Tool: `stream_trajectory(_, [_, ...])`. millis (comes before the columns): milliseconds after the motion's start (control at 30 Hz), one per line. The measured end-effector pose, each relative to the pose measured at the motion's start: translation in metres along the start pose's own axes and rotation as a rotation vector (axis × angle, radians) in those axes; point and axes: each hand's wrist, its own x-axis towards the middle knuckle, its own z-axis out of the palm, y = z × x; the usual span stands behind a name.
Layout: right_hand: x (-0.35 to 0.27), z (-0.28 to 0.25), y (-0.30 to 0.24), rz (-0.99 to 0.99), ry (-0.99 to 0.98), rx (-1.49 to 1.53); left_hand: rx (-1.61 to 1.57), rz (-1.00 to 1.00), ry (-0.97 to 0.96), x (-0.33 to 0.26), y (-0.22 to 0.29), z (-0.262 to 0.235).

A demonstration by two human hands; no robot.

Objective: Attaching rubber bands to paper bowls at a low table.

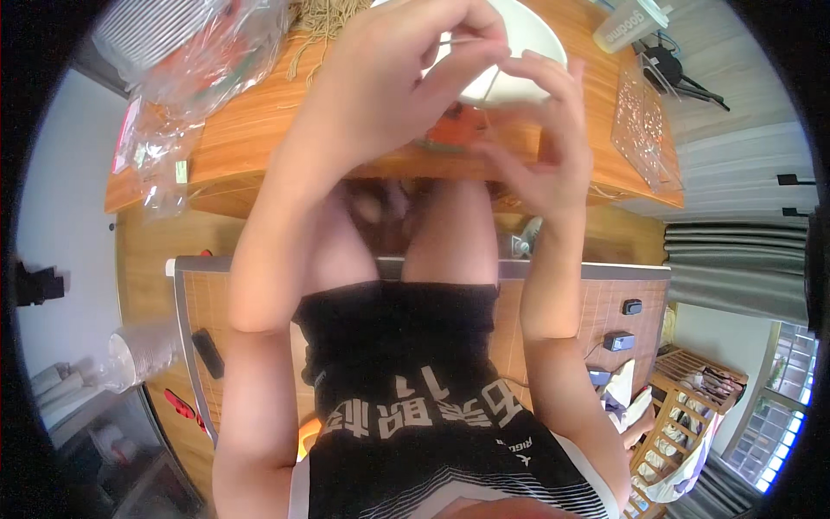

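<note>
My left hand (415,78) is raised over the near part of the wooden table, its thumb and forefinger pinched together on a thin pale strand (491,86). The strand runs down from those fingertips toward my right hand (553,121). One fingertip of my right hand is close to the left fingertips; its lower fingers are curved and smeared by motion, so their hold on the strand is unclear. Behind both hands lies a round white plate (543,39), partly covered by them. An orange-red item (454,128), partly hidden, sits below the hands near the table edge.
A bundle of tan cords (324,26) lies at the back left, beside a clear plastic bag (225,65) with ridged and reddish contents. At the right are a clear tray of small bits (641,130), a lidded cup (627,26) and a black tool (674,73).
</note>
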Motion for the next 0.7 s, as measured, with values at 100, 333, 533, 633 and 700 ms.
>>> stream_trajectory(100, [0.003,-0.008,0.001,0.07,-0.039,-0.096,0.092,0.141,-0.016,0.005,-0.025,-0.013])
stream_trajectory(333, [0.004,-0.02,0.019,-0.018,-0.081,-0.239,0.563,0.102,-0.202,-0.021,-0.037,-0.072])
stream_trajectory(533, [0.019,-0.033,0.022,-0.064,-0.027,-0.193,0.252,-0.034,-0.116,-0.073,-0.049,-0.041])
stream_trajectory(633, [0.041,-0.044,0.016,-0.116,-0.063,-0.231,0.293,0.012,-0.069,-0.075,-0.045,-0.035])
stream_trajectory(700, [0.055,-0.054,0.014,-0.171,-0.074,-0.289,0.345,0.045,-0.086,-0.077,-0.049,-0.035])
